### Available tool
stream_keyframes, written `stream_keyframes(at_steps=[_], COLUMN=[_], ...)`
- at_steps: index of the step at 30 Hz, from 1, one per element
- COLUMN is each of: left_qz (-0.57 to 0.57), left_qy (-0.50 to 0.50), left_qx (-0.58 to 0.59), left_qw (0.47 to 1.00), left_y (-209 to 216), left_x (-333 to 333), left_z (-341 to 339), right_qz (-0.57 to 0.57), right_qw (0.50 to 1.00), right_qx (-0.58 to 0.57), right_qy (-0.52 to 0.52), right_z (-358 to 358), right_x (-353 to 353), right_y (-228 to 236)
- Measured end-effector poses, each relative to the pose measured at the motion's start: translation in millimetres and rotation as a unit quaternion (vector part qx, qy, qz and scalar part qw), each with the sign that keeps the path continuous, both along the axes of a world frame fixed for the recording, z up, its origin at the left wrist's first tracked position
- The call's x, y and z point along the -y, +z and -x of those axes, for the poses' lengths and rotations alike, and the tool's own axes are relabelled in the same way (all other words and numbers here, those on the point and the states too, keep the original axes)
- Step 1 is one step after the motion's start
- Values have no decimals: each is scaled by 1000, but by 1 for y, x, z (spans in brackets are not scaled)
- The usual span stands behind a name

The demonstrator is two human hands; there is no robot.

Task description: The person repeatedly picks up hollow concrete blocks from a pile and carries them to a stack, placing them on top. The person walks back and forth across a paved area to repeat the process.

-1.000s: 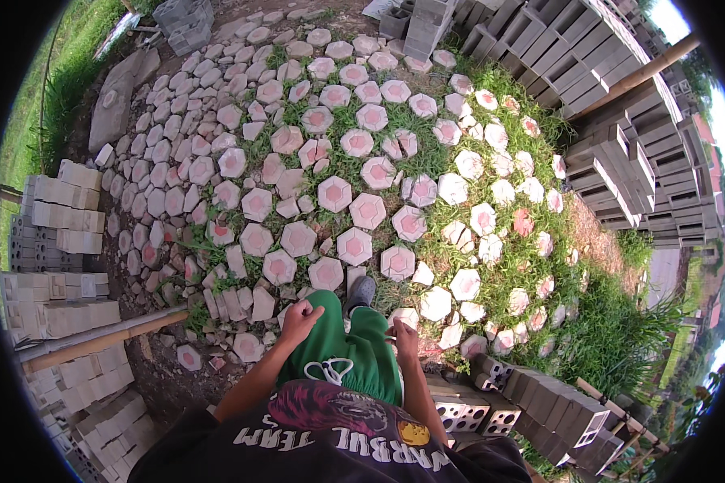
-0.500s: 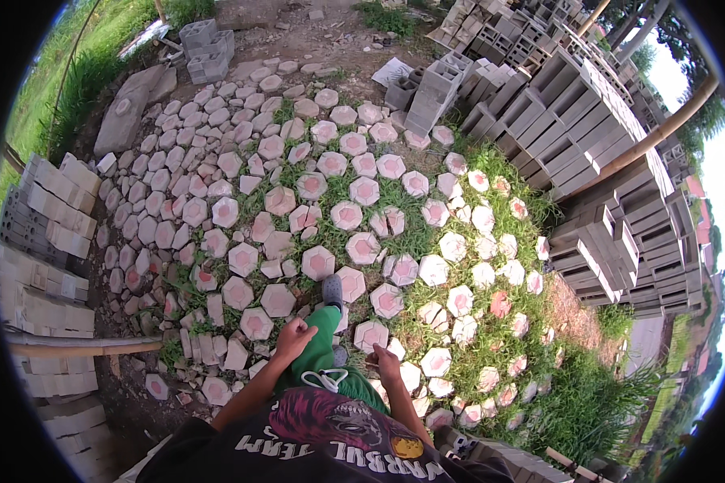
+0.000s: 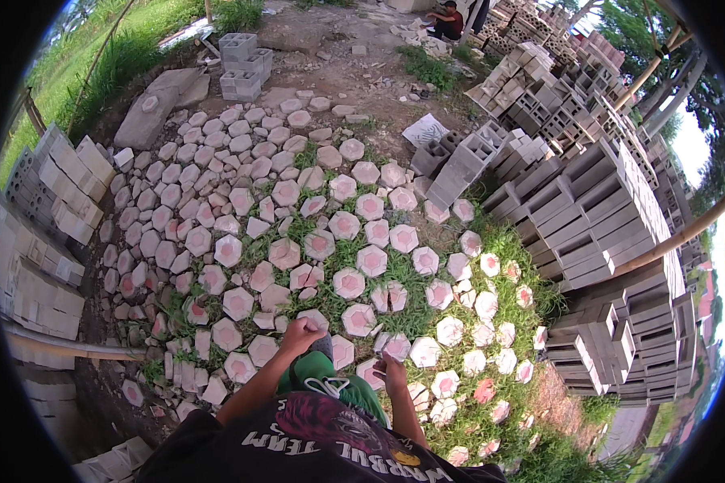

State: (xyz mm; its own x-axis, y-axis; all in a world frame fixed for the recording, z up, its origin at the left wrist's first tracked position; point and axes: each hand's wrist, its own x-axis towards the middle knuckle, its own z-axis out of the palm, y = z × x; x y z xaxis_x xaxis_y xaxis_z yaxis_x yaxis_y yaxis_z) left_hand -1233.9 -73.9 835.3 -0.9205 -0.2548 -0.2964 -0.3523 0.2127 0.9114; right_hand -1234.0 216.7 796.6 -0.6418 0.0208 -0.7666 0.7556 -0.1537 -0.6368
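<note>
Both of my arms hang in front of me over ground covered with hexagonal paving stones (image 3: 358,319), pale with pinkish centres. My left hand (image 3: 302,335) is curled into a loose fist above the stones, with nothing visible in it. Lower and to the right, my right hand (image 3: 391,372) has its fingers curled in, and no object shows there either. Neither hand touches anything that I can see. A grey shoe (image 3: 325,344) pokes out past my green shorts (image 3: 314,369), partly covered by my left hand.
Stacked hollow concrete blocks (image 3: 572,217) rise on the right, crossed by a wooden pole (image 3: 677,240). More blocks (image 3: 36,266) line the left side. A few blocks (image 3: 242,72) and a flat slab (image 3: 151,109) lie ahead. Far off, a person (image 3: 447,22) sits low. Grass (image 3: 407,302) grows between stones.
The view has tilted up, bringing the seated person and more far ground into sight. My forward foot now shows nearer my body, and both hands remain curled.
</note>
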Motion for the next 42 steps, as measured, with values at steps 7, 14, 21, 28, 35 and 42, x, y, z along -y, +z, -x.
stream_keyframes(at_steps=[7,14,21,28,35,42], left_qz=[3,-8,30,27,16,-20], left_qy=[29,110,201,214,269,230], left_qx=[52,63,-1,20,24,2], left_qw=[998,992,979,976,963,973], left_y=[21,3,12,42,0,-12], left_x=[-5,-16,-33,-29,19,110], left_z=[59,132,241,292,344,479], right_qz=[25,-15,-37,10,-11,-63], right_qw=[996,977,947,956,922,876], right_qx=[25,-34,-133,-158,-149,-213], right_qy=[84,209,289,247,358,428], right_z=[100,232,385,455,516,608], right_x=[16,19,24,47,98,185], right_y=[21,6,40,49,25,13])
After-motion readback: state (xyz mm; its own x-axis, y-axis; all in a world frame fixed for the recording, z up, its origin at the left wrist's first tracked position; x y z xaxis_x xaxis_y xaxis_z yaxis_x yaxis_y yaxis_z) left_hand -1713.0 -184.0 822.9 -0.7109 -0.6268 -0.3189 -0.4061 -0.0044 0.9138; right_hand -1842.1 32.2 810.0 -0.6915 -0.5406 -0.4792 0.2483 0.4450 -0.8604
